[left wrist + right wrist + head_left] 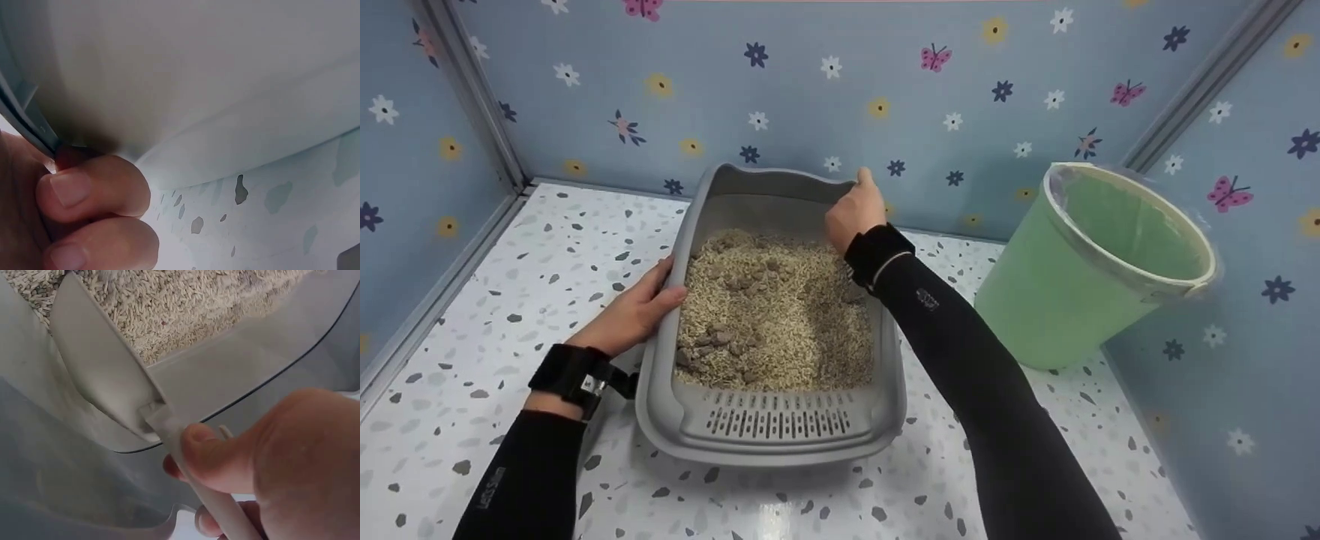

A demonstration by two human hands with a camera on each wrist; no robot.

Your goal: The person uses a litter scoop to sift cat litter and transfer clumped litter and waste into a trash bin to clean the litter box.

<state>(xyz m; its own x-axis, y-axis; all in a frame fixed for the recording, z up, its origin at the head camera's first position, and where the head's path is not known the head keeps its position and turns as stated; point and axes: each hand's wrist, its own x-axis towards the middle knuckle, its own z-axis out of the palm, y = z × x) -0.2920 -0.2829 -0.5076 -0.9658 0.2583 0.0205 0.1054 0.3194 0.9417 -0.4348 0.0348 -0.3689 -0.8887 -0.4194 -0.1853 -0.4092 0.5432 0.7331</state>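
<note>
A grey litter box [772,452] stands on the floor, filled with pale pellet litter [780,315] and darker brownish clumps [721,339]. My left hand [630,311] grips the box's left side, thumb over the rim. Its curled fingers [104,185] show beneath the rim in the left wrist view. My right hand [857,212] is at the box's far right corner and holds a grey litter scoop [104,363] by its handle, thumb along it. The scoop's head leans against the inner wall, its tip at the litter. In the head view, the hand hides most of the scoop.
A green bin [1035,292] with a clear liner over its rim stands to the right of the box. Flower-patterned wall panels [802,82] close in the back and both sides. The floor [495,337] is white with grey speckles.
</note>
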